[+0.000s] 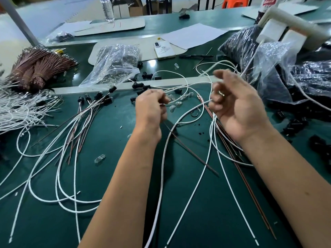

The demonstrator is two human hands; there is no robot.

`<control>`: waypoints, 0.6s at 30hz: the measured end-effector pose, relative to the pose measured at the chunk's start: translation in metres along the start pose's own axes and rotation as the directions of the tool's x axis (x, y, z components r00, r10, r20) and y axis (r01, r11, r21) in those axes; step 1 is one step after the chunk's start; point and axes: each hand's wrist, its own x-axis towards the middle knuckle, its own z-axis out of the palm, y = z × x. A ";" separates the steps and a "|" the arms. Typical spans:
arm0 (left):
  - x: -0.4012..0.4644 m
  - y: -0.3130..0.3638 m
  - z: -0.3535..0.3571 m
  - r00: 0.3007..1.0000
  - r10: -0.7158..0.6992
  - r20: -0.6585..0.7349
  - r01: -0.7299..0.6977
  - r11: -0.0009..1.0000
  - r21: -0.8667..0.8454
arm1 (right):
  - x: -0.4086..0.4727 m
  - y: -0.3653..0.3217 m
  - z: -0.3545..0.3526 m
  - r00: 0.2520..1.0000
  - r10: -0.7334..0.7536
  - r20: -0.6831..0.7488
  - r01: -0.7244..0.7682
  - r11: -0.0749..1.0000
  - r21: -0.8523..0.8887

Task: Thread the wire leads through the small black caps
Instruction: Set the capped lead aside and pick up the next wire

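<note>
Mid-counter, the left hand (152, 106) pinches a white wire lead (162, 176); the right hand (232, 104), fingers curled, holds another lead. Loose black caps (138, 85) lie toward the far edge; next, feeding a tip needs one picked.

- dark green table (116, 176)
- white wires (162, 176)
- black caps (112, 89)
- reddish-brown wire bundle (38, 66)
- white phone (163, 50)
- orange stool (235, 1)
- clear bag (114, 66)

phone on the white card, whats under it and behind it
The phone lies back up on a white card on the green table. A paper sheet lies just behind it. What the phone covers, screen included, cannot be seen.
</note>
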 end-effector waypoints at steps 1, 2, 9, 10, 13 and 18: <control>0.002 0.001 -0.004 0.998 -0.012 -0.062 0.009 0.999 -0.038 | 0.002 -0.004 -0.004 0.999 0.034 -0.014 -0.032 0.992 0.121; 0.005 0.003 -0.008 0.992 -0.023 -0.122 0.014 0.997 -0.076 | 0.005 -0.008 -0.008 0.997 0.049 -0.051 -0.038 0.980 0.193; 0.020 0.005 -0.024 0.880 -0.059 -0.471 -0.112 0.938 -0.328 | 0.014 -0.021 -0.022 0.839 -0.204 -0.505 0.158 0.979 -0.133; 0.022 0.004 -0.026 0.865 -0.068 -0.497 -0.132 0.925 -0.357 | 0.014 -0.022 -0.022 0.832 -0.222 -0.508 0.174 0.975 -0.141; 0.027 0.004 -0.032 0.819 -0.084 -0.568 -0.189 0.895 -0.404 | 0.015 -0.022 -0.023 0.819 -0.240 -0.522 0.147 0.966 -0.213; 0.030 0.004 -0.036 0.807 -0.099 -0.582 -0.190 0.890 -0.415 | 0.018 -0.018 -0.031 0.816 -0.175 -0.551 -0.054 0.926 -0.374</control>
